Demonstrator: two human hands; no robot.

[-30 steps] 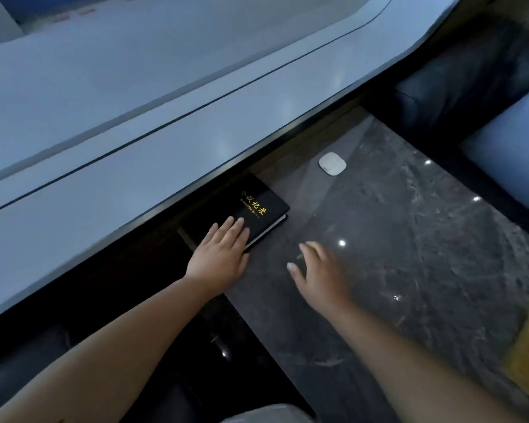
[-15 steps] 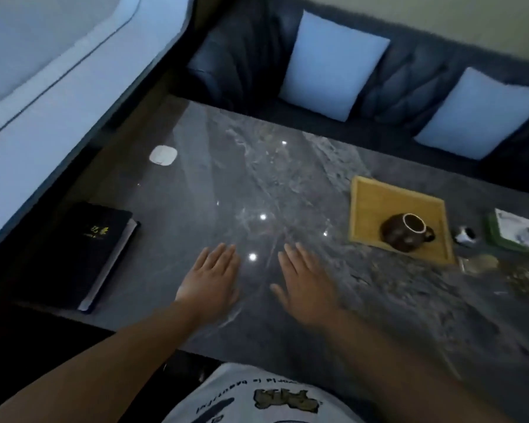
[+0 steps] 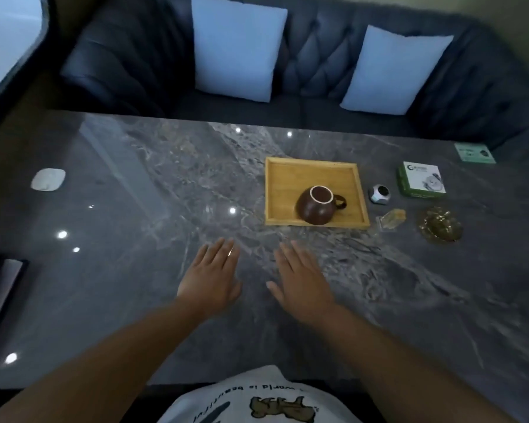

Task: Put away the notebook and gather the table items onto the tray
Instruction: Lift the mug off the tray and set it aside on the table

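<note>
Notebook [image 3: 0, 300], dark-covered, lies at table's left edge; both hands [image 3: 209, 277] flat, fingers spread, holding nothing.

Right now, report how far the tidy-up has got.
Done: the notebook lies at the table's left edge, and the brown cup already sits on the tray. In hand: nothing; left hand and right hand are open. Left: small ball, green box, wrapped packet, brass dish.
</note>
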